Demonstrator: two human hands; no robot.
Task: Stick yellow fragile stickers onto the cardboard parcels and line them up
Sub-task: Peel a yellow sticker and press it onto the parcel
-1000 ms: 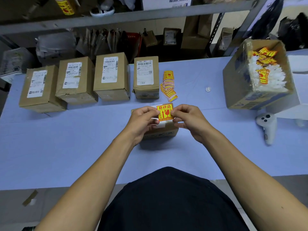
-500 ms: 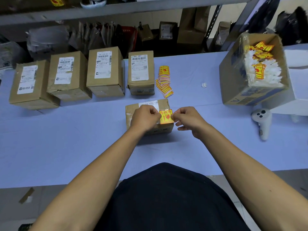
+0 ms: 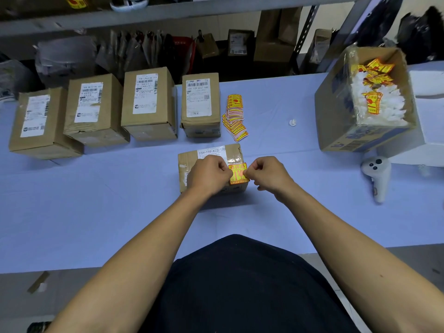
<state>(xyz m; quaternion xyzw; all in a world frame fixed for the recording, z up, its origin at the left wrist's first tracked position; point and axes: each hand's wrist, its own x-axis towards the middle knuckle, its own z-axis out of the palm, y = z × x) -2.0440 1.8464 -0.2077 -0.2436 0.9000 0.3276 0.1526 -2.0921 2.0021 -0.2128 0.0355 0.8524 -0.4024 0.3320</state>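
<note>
A small cardboard parcel (image 3: 231, 152) with a white label lies on the blue table in front of me. A yellow fragile sticker (image 3: 237, 173) lies over its near right corner. My left hand (image 3: 208, 175) pinches the sticker's left edge and my right hand (image 3: 268, 174) pinches its right edge, both with curled fingers. Several labelled parcels stand in a row behind, from the leftmost parcel (image 3: 38, 121) to the rightmost parcel (image 3: 200, 104). A fanned pile of yellow stickers (image 3: 235, 117) lies beside the row's right end.
An open carton (image 3: 336, 111) with white backing scraps and crumpled yellow stickers stands at the right. A white controller (image 3: 377, 175) lies near it, beside a white box (image 3: 430, 116). A small white scrap (image 3: 292, 122) sits mid-table. Shelving with packages runs along the back.
Both hands have brought the sticker down from above the parcel onto its near right corner. The camera view dipped slightly; the row of parcels has not moved.
</note>
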